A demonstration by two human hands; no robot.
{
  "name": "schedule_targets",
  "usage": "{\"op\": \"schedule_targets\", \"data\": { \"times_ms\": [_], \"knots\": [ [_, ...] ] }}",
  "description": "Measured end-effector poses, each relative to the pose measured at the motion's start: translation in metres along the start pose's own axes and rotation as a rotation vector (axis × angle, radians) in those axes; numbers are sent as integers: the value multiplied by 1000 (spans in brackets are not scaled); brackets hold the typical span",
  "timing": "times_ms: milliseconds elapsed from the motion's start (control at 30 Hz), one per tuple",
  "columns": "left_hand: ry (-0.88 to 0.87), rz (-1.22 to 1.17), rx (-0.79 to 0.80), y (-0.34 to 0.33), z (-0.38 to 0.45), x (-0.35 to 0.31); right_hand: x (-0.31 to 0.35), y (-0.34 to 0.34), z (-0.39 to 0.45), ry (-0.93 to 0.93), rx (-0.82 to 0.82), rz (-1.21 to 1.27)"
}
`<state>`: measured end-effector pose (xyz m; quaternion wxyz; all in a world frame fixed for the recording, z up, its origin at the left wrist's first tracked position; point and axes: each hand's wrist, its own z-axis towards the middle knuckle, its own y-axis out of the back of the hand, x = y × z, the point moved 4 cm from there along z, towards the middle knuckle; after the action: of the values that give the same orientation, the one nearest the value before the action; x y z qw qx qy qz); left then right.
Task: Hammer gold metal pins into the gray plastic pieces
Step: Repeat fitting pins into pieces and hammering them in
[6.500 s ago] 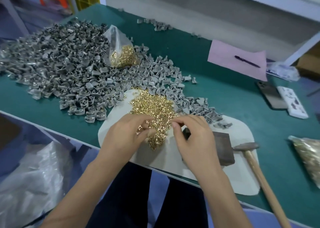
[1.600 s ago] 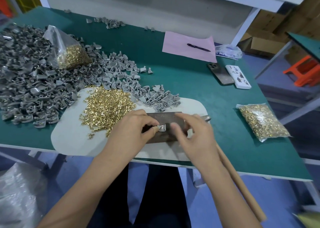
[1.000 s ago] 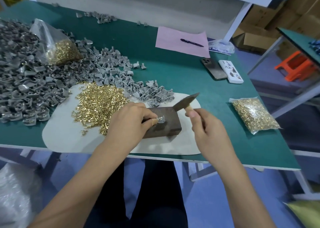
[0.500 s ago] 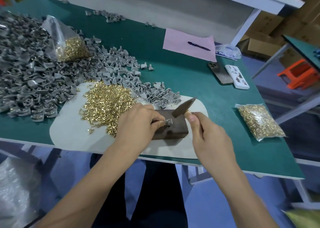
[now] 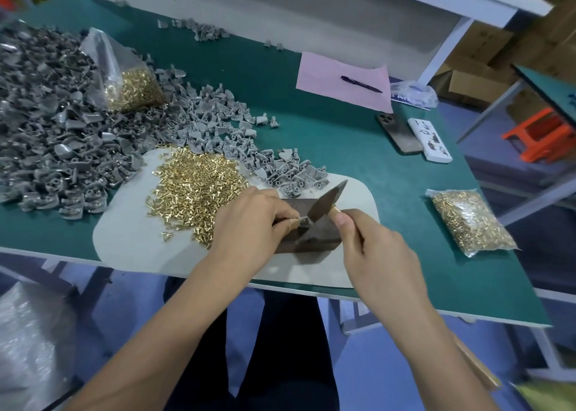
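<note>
Head view, green workbench [image 5: 327, 136], white mat [image 5: 131, 239] at near edge

Left hand [image 5: 246, 223]: fingers curled, pinching one gray plastic piece [image 5: 304, 222] at the fingertips, pressed onto a dark block [image 5: 311, 239] on the mat. Piece just right of the left thumb tip, between the two hands

Right hand [image 5: 374, 254]: clenched round the wooden handle of a hammer [image 5: 325, 203], grip close under the head. Head tilted, lower end touching or just above the held piece; contact not discernible. Handle end visible past the right forearm, lower right

Loose gold pins [image 5: 196, 189]: heap on the mat, just left of the left hand, a few strays toward the near edge

Gray plastic pieces, stock [image 5: 62, 130]: large pile across the left of the bench, a tongue of it reaching the mat's far edge just behind the block

Bagged pins: one open bag [image 5: 124, 80] propped on the gray pile; one sealed bag [image 5: 467, 220] well right of the right hand

Far side: pink sheet [image 5: 327, 80] with pen [image 5: 361, 84]; phone [image 5: 396, 131] and white box [image 5: 430, 139] side by side
</note>
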<state>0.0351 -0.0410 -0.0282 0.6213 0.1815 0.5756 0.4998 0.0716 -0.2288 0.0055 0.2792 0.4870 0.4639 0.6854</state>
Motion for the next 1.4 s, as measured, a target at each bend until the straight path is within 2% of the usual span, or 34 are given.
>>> {"op": "schedule_targets", "data": {
  "times_ms": [100, 200, 233, 367, 433, 600, 667, 700, 767, 800, 900, 1233, 1400],
  "knots": [
    [3, -20, -3, 0, 0, 1, 1, 3, -4, -35, -111, 112],
    [0, -14, 8, 0, 0, 1, 3, -5, -6, -30, 40, -22],
    [1, -14, 15, 0, 0, 1, -3, -5, -6, -46, 43, -46],
    [1, -30, 18, -1, -1, 3, -30, -2, -1, -188, -112, -12],
    [0, -45, 18, -1, -2, 2, -45, -9, 2, -252, -132, -72],
    [2, -74, 34, -1, -5, 2, -59, -27, 1, -395, 27, -229],
    [4, -143, 11, 1, -11, 1, -47, -26, 1, -305, -64, -329],
    [13, -199, -7, 3, -16, 2, -38, -24, 0, -226, -155, -275],
    [26, -299, -29, 8, -26, 5, -16, -23, -2, 12, -307, 12],
    [27, -322, -32, 11, -31, 9, -1, -25, -3, 129, -302, 159],
    [51, -331, -38, 24, -41, 25, 38, -39, 0, 354, -171, 317],
    [340, -253, -136, 76, -76, 130, 144, -109, 21, 544, 125, 381],
    [458, -109, -194, 94, -95, 176, 198, -151, 23, 623, 180, 306]
  ]
}}
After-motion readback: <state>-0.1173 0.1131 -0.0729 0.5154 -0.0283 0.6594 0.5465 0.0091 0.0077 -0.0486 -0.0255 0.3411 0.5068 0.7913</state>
